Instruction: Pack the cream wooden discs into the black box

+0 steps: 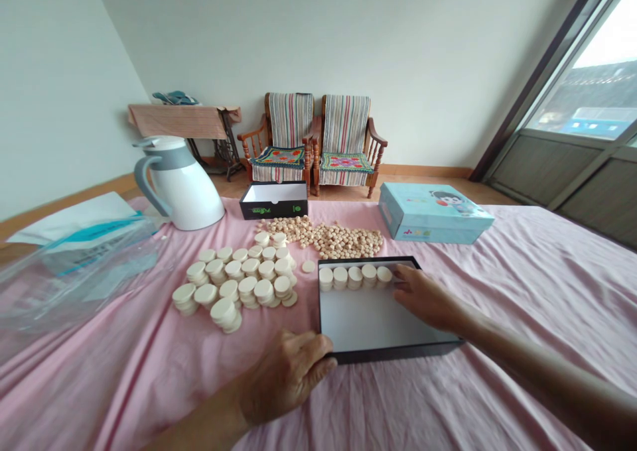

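A shallow black box (393,353) with a pale inside lies on the pink cloth. My left hand (293,371) grips its near left corner between thumb and fingers. Along the far wall inside the box runs a row of several short stacks of cream round discs (355,276). At the right end of that row, my right hand (423,297) reaches in with its fingers curled together; what they hold, if anything, is hidden. Left of the box stand many more disc stacks (249,284), some leaning. One loose disc (308,266) lies flat between them and the box.
Small tan wooden pieces (343,240) are heaped behind the box. Farther back are an open black box (273,209), a light blue carton (438,222) at right and a white jug (186,189) at left. Clear plastic packaging (74,278) covers the table's left side.
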Demonstrator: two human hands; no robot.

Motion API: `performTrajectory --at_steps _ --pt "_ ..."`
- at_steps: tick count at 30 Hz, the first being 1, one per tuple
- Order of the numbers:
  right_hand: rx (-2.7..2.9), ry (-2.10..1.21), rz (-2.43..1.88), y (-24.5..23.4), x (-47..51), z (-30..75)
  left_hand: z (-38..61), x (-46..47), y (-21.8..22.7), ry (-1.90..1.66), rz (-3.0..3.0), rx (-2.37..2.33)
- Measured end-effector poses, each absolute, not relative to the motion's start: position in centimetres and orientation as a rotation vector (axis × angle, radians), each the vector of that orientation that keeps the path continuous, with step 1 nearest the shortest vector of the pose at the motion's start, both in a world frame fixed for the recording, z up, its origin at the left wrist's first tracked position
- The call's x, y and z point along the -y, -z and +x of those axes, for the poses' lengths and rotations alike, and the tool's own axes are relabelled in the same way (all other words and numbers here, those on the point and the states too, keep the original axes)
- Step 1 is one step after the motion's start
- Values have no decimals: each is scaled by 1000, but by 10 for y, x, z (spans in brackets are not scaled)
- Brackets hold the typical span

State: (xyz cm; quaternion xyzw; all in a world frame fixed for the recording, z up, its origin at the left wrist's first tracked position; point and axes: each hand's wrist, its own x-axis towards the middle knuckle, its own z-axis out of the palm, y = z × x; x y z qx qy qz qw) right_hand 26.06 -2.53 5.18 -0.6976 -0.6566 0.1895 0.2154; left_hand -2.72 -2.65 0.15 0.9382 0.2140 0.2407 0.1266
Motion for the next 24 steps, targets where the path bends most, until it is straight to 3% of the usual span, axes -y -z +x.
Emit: performTrajectory --at_steps 3,8,24 --pt "1932 -220 -1984 -48 24 262 -28 27 -1 -689 2736 -632" --pt "2052 -56 -1944 -51 15 258 -27 27 -3 -720 2745 -629" --pt "2116 -72 -1771 -46 10 266 -26 28 -7 -753 2726 -611"
